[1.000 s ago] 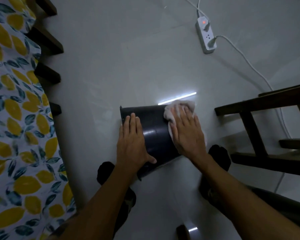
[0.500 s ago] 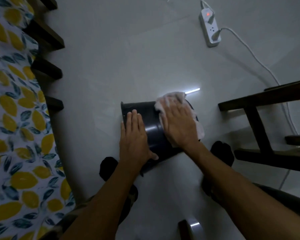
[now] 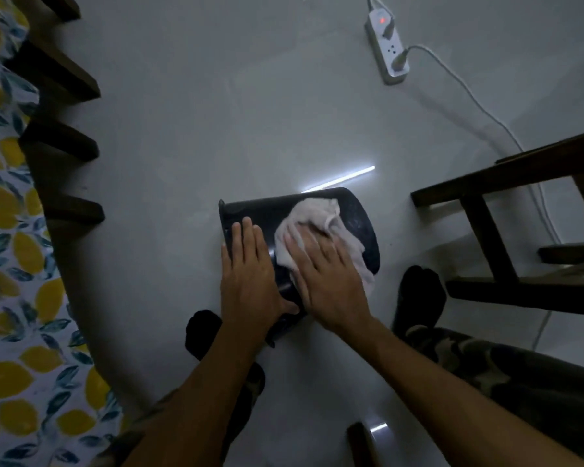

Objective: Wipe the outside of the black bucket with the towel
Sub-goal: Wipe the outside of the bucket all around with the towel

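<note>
The black bucket (image 3: 358,217) lies on its side on the pale floor, its rim toward the left and its base toward the right. My left hand (image 3: 250,278) rests flat on the bucket's wall near the rim, fingers together, holding it still. A light pinkish towel (image 3: 317,214) is spread over the top of the bucket's wall. My right hand (image 3: 324,278) presses flat on the towel's near part. Much of the bucket's near side is hidden under both hands.
A dark wooden chair frame (image 3: 486,210) stands at the right. A power strip (image 3: 388,52) with a white cable (image 3: 479,106) lies at the back right. A lemon-print cloth (image 3: 11,264) over dark wooden slats runs along the left. My black-socked feet (image 3: 418,298) flank the bucket.
My right hand has slid the towel leftward across the bucket's wall, toward my left hand. The bucket's right end is now uncovered. My left hand has stayed in place.
</note>
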### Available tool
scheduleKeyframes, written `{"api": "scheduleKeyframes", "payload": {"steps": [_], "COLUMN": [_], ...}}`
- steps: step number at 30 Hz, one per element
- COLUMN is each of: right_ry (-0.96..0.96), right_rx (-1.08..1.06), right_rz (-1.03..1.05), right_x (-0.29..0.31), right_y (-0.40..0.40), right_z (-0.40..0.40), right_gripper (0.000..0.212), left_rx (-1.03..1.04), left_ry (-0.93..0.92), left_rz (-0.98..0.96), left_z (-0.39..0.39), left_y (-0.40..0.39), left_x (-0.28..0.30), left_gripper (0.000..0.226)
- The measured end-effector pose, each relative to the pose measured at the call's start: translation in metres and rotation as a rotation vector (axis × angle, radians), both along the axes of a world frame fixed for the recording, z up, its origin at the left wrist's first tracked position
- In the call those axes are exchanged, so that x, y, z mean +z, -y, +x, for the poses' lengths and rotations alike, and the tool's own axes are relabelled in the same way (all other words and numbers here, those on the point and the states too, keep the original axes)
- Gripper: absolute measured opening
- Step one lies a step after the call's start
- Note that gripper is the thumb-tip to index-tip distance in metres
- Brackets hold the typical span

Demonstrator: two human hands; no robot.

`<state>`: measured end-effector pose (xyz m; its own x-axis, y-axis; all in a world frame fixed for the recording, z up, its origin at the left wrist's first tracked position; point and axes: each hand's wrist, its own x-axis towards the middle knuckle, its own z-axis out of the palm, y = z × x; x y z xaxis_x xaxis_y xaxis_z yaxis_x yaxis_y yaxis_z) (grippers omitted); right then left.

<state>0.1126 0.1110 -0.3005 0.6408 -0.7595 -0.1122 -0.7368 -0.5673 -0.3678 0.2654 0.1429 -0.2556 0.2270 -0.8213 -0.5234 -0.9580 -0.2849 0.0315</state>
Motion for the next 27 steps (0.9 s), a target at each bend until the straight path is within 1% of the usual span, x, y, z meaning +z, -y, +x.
{"api": "scheduleKeyframes", "payload": {"steps": [1, 3, 6, 8, 11, 14, 15, 18, 21, 23, 27], "right_ry": [-0.007, -0.014, -0.092, -0.072, 0.04, 0.028, 0.029, 0.101, 0.149, 0.116, 0.086], "right_rx": [-0.038, -0.19, -0.359, -0.51, -0.762, -0.951, -0.98, -1.009, -1.002, -0.975, -0.944], "right_rz": [0.005, 0.036, 0.051, 0.068, 0.131, 0.249, 0.272, 0.253, 0.283, 0.319, 0.346], "right_x": [-0.002, -0.004, -0.011, -0.012, -0.01, -0.005, -0.003, -0.001, 0.007, 0.015, 0.027], "right_y": [0.02, 0.062, 0.111, 0.124, 0.127, 0.125, 0.121, 0.108, 0.108, 0.108, 0.086], "right_z": [0.007, 0.019, 0.027, 0.025, 0.019, 0.005, -0.002, -0.02, -0.022, -0.023, -0.034], "right_gripper": [0.062, 0.053, 0.041, 0.041, 0.045, 0.048, 0.048, 0.048, 0.047, 0.046, 0.041], "left_rx": [-0.001, 0.002, 0.022, 0.02, 0.001, -0.018, -0.04, -0.117, -0.121, -0.104, -0.072], "left_ry": [0.009, -0.001, -0.035, -0.063, -0.075, -0.076, -0.059, 0.039, 0.091, 0.102, 0.103], "left_rz": [0.004, -0.003, -0.04, -0.055, -0.071, -0.095, -0.105, -0.178, -0.215, -0.248, -0.251], "left_z": [-0.003, -0.007, -0.003, 0.002, 0.005, 0.0, -0.001, 0.001, 0.009, 0.006, -0.016], "left_y": [-0.001, -0.003, 0.0, 0.005, 0.007, -0.004, -0.007, -0.01, -0.01, -0.02, -0.054], "left_x": [0.001, 0.005, 0.007, 0.006, 0.002, 0.004, 0.005, 0.006, 0.007, 0.007, 0.017], "left_gripper": [0.162, 0.163, 0.166, 0.167, 0.166, 0.163, 0.161, 0.154, 0.146, 0.131, 0.089]}}
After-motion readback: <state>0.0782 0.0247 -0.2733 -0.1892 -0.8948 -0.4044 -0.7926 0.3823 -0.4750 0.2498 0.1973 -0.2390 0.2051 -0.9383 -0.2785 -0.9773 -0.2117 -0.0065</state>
